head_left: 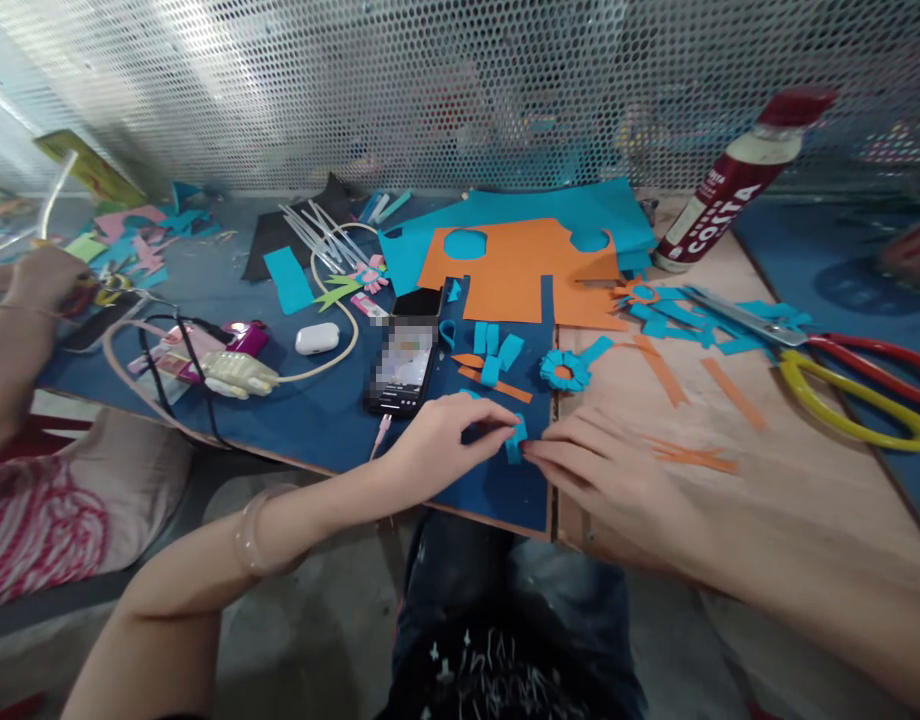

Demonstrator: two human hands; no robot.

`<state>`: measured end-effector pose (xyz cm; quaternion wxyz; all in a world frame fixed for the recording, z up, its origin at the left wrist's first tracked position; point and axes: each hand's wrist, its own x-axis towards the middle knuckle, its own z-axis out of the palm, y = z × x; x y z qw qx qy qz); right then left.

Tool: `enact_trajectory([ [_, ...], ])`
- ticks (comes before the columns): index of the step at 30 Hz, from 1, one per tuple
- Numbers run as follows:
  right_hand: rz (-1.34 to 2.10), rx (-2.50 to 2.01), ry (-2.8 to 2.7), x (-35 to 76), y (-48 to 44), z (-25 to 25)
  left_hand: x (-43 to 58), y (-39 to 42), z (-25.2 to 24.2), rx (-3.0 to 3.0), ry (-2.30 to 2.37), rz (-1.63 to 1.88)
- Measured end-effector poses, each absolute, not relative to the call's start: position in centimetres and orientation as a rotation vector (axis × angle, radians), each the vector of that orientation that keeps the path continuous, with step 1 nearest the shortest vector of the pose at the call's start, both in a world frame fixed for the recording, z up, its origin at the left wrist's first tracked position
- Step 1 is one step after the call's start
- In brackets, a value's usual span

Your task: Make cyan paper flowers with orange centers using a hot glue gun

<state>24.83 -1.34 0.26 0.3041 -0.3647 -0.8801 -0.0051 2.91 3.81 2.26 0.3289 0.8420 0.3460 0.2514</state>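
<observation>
Pinching a curled blue paper strip (515,446) near the near edge of the blue tabletop (497,497): left hand (434,445) has thumb and fingertip closed on it, right hand (606,468) has its fingers bunched up at the strip's right side, can't really tell if they're gripping too. Just past that sits a blue paper flower (565,371) with an orange centre, smartphone (404,365) off left, scissors (794,337) off right. Further back, cut-up orange paper (505,275) overlaps blue sheets (565,208), Costa bottle (737,190) to the right.
</observation>
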Motion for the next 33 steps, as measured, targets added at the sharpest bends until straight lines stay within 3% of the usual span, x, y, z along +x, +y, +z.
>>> enact_trajectory([
  [3, 0.099, -0.984, -2.255, 24.7, -1.3, 0.3, 3.1, 4.1, 2.4, 2.137, 0.956, 0.645],
  [9, 0.740, -1.450, -1.913, 24.6, -0.8, 1.7, 3.3, 4.2, 2.3, 1.996, 0.943, 0.678],
  [15, 1.272, -1.632, -1.740, 24.6, 0.6, 2.6, 3.2, 4.2, 2.1, 2.019, 0.948, 0.666],
  [22, 1.454, -1.680, -1.612, 24.0, 0.9, 3.1, 2.9, 4.0, 2.2, 2.113, 0.902, 0.712],
  [28, 1.554, -1.689, -1.522, 23.9, 0.9, 3.4, 1.7, 3.9, 1.5, 2.715, 0.830, 0.672],
  [33, 1.638, -1.691, -1.342, 23.2, 0.1, 2.7, 1.3, 4.1, 1.0, 2.877, 0.744, 0.633],
])
